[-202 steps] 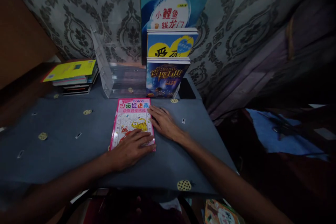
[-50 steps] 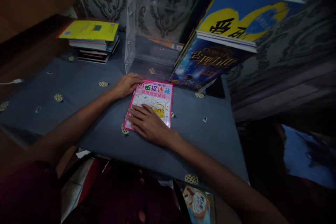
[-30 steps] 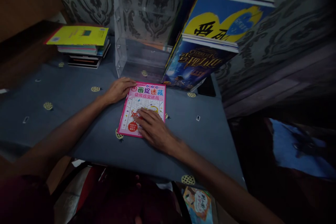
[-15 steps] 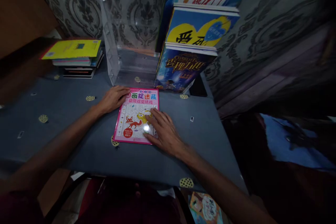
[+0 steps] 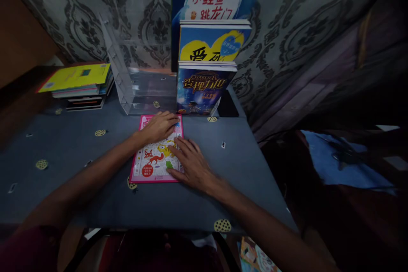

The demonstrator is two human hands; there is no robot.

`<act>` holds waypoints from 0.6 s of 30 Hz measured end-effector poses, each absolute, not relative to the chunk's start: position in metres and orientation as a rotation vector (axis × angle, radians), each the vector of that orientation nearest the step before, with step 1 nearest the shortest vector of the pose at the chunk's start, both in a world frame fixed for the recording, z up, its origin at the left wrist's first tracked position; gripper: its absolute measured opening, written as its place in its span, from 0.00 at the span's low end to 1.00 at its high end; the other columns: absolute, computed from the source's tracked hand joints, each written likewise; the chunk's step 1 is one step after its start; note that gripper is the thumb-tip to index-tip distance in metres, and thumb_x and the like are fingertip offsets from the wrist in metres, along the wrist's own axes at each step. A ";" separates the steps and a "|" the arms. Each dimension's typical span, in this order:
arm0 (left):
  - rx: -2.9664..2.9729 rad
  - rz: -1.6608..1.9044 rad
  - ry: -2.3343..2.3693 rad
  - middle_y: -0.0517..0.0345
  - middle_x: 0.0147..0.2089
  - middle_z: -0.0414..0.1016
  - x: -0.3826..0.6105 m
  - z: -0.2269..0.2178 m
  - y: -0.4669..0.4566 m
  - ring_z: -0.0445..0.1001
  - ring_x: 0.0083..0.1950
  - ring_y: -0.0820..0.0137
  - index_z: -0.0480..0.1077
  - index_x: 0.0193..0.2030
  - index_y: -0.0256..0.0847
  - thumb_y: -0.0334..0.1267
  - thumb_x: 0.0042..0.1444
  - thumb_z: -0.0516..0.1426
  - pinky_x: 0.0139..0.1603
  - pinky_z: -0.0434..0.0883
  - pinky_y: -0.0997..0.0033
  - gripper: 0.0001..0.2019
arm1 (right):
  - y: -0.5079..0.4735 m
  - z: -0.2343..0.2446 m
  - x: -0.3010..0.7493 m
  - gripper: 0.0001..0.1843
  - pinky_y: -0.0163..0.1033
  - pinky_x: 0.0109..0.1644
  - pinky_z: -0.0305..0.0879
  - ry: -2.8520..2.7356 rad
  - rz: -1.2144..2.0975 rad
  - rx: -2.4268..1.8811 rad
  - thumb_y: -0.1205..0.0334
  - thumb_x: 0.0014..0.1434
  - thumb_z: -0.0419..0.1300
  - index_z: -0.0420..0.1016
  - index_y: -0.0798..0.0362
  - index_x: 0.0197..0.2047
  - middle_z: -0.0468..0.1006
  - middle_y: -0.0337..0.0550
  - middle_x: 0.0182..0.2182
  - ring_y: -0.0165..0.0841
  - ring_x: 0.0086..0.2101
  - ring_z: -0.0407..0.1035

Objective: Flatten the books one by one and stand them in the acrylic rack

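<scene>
A pink-edged children's book [image 5: 154, 170] lies flat on the table, a red fox and a yellow animal on its cover. Across its upper part rests my left hand [image 5: 159, 127], palm down with fingers stretched to the right, covering much of the title. My right hand [image 5: 193, 165] lies on the book's right side, fingers spread over the cover and its right edge. Neither hand grips anything. Behind the book stands a clear acrylic book rack [image 5: 127, 93]; its right side holds upright books, the front one a dark blue book [image 5: 204, 89].
A stack of books topped by a yellow one [image 5: 76, 78] sits at the back left. A dark flat object [image 5: 228, 104] lies right of the rack. The grey-blue tablecloth [image 5: 248, 178] ends at the right, beyond which a blue cloth [image 5: 350, 161] shows lower down.
My left hand has moved from the book's upper left edge to the right, onto the title. My right hand stays on the book's right side. The camera view has shifted.
</scene>
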State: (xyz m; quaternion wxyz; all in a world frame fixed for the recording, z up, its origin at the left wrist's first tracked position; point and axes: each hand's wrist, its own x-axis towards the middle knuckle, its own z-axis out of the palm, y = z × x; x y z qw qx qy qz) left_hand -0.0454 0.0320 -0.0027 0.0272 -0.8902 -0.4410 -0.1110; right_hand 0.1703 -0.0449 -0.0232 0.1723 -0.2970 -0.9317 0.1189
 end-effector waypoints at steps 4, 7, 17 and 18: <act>-2.756 -0.332 -1.365 0.45 0.61 0.76 -0.037 -0.003 0.040 0.72 0.56 0.57 0.73 0.60 0.34 0.34 0.67 0.51 0.53 0.68 0.55 0.19 | -0.043 -0.024 0.172 0.34 0.63 0.70 0.54 -2.620 0.357 -0.827 0.47 0.63 0.64 0.68 0.56 0.66 0.65 0.63 0.67 0.52 0.67 0.59; -2.773 -0.322 -1.375 0.46 0.62 0.76 -0.040 -0.003 0.038 0.72 0.56 0.58 0.73 0.61 0.36 0.34 0.68 0.50 0.53 0.68 0.56 0.19 | -0.039 -0.026 0.174 0.29 0.62 0.69 0.56 -2.569 0.412 -0.804 0.49 0.64 0.62 0.70 0.51 0.65 0.67 0.59 0.67 0.49 0.66 0.61; -2.963 -0.495 -1.186 0.48 0.58 0.78 -0.039 0.000 0.005 0.73 0.57 0.60 0.74 0.59 0.40 0.32 0.68 0.50 0.59 0.69 0.55 0.18 | -0.033 -0.024 0.173 0.20 0.60 0.67 0.60 -2.518 0.459 -0.799 0.60 0.66 0.59 0.75 0.55 0.59 0.74 0.58 0.62 0.46 0.63 0.66; -2.972 -0.504 -1.181 0.49 0.58 0.78 -0.039 0.000 0.002 0.73 0.57 0.60 0.74 0.59 0.40 0.32 0.68 0.51 0.59 0.69 0.55 0.18 | -0.033 -0.024 0.173 0.20 0.60 0.67 0.60 -2.522 0.452 -0.801 0.60 0.65 0.60 0.75 0.55 0.59 0.74 0.58 0.61 0.46 0.63 0.66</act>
